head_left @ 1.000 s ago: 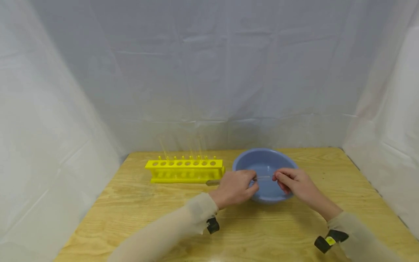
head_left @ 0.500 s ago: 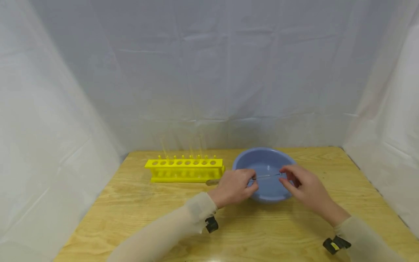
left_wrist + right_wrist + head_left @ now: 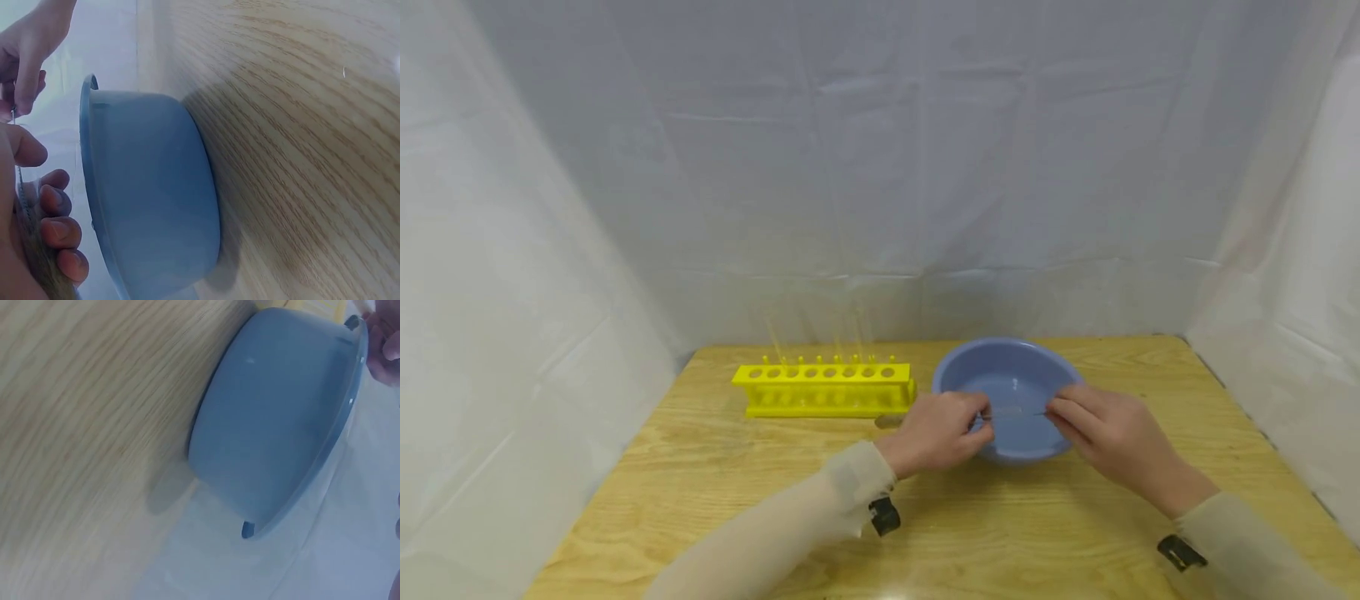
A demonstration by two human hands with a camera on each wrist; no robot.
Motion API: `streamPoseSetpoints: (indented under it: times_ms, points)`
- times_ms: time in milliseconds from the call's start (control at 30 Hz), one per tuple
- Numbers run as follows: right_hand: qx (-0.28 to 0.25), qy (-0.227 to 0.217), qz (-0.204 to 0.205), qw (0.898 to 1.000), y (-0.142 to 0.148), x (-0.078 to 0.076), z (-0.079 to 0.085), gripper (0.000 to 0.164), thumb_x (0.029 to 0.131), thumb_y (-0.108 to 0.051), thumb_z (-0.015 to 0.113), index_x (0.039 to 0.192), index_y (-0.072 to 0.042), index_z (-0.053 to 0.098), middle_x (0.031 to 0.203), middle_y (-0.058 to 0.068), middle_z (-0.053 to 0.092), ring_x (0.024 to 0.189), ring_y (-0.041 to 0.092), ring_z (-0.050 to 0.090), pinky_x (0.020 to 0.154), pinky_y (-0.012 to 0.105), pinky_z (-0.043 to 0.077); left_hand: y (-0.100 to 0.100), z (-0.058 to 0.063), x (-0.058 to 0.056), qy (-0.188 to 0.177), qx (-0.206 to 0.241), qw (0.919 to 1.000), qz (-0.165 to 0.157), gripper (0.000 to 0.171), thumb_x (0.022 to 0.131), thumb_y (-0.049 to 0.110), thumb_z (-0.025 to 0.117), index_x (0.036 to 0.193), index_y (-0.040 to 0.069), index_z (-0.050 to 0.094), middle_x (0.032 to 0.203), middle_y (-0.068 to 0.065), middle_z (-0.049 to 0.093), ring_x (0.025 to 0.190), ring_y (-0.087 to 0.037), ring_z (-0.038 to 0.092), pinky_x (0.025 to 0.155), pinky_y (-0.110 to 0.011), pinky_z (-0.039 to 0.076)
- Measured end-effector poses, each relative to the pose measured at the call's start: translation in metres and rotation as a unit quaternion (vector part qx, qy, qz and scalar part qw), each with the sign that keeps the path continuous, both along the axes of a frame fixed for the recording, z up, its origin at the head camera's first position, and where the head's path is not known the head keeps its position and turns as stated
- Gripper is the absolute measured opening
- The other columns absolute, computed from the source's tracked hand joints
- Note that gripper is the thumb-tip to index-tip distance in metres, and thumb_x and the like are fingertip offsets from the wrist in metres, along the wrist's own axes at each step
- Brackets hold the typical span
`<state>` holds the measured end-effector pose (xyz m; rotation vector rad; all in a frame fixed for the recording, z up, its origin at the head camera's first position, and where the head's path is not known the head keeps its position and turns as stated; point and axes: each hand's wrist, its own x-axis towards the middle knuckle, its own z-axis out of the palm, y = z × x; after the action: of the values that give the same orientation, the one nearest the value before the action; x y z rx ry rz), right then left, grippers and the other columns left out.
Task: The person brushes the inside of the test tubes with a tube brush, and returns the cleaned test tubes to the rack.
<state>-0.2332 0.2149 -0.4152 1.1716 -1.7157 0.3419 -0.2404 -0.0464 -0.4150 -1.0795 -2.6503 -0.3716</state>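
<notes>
The left hand [image 3: 940, 429] has its fingers curled round a slim clear tube [image 3: 36, 187], held roughly level over the near left part of a blue basin [image 3: 1006, 372]. Inside it runs a brush [image 3: 23, 197] with a thin, twisted metal stem and a brownish bristled end; the bristles appear to sit within the glass, though the tube is so clear and so covered by the palm that its edges are hard to follow. The right hand [image 3: 1112, 429] pinches the stem's far end over the basin's right side, fingertips together.

The basin is round, with a smooth wall and a turned-out rim. To its left on the wooden worktop [image 3: 1000, 533] stands a yellow rack [image 3: 820, 412] with a row of round holes and small pegs behind; at least three clear tubes rise above it.
</notes>
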Motion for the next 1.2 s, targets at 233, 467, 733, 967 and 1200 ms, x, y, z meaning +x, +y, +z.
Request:
streamPoseSetpoints:
  times_ms: [233, 467, 733, 967, 1200]
  points:
    - [0.030, 0.038, 0.021, 0.999, -0.001, 0.005, 0.003, 0.033, 0.106, -0.020, 0.052, 0.087, -0.006, 0.074, 0.084, 0.003, 0.069, 0.062, 0.016, 0.065, 0.052, 0.031, 0.054, -0.001, 0.000, 0.001, -0.012, -0.003, 0.9999, -0.008, 0.011, 0.096, 0.032, 0.054, 0.090, 0.025, 0.061, 0.066, 0.015, 0.051, 0.053, 0.000, 0.044, 0.045, -0.018, 0.033]
    - [0.034, -0.007, 0.009, 0.999, -0.002, 0.008, 0.003, 0.035, 0.108, -0.026, 0.048, 0.086, -0.010, 0.070, 0.081, -0.003, 0.064, 0.057, 0.009, 0.058, 0.051, 0.024, 0.051, -0.002, -0.001, 0.003, 0.015, -0.010, 0.9998, -0.008, 0.013, 0.096, 0.032, 0.051, 0.090, 0.024, 0.060, 0.066, 0.014, 0.050, 0.053, -0.001, 0.044, 0.045, -0.019, 0.032]
    - [0.002, -0.238, 0.032, 0.971, 0.002, 0.013, 0.001, 0.020, 0.092, -0.011, 0.072, 0.083, -0.021, 0.058, 0.073, -0.016, 0.046, 0.058, -0.009, 0.034, 0.055, 0.010, 0.035, 0.001, -0.001, 0.003, 0.063, -0.031, 0.9975, 0.001, 0.014, 0.096, 0.034, 0.053, 0.091, 0.024, 0.061, 0.073, 0.014, 0.057, 0.052, -0.001, 0.044, 0.043, -0.020, 0.031]
    - [-0.070, -0.494, 0.053, 0.865, 0.006, 0.016, 0.007, 0.021, 0.094, -0.007, 0.069, 0.080, -0.017, 0.058, 0.060, -0.007, 0.043, 0.050, 0.005, 0.038, 0.048, 0.024, 0.038, 0.004, -0.001, 0.004, 0.113, -0.051, 0.9922, 0.006, 0.015, 0.096, 0.037, 0.054, 0.090, 0.023, 0.058, 0.072, 0.015, 0.054, 0.050, -0.002, 0.041, 0.041, -0.020, 0.027]
    - [-0.144, -0.706, 0.090, 0.688, 0.010, 0.008, 0.008, 0.031, 0.099, -0.019, 0.064, 0.078, -0.004, 0.049, 0.055, -0.002, 0.037, 0.042, 0.015, 0.029, 0.042, 0.035, 0.031, 0.007, -0.003, 0.004, 0.166, -0.066, 0.9839, 0.012, 0.019, 0.095, 0.038, 0.054, 0.084, 0.023, 0.051, 0.064, 0.012, 0.045, 0.047, -0.004, 0.039, 0.039, -0.021, 0.025]
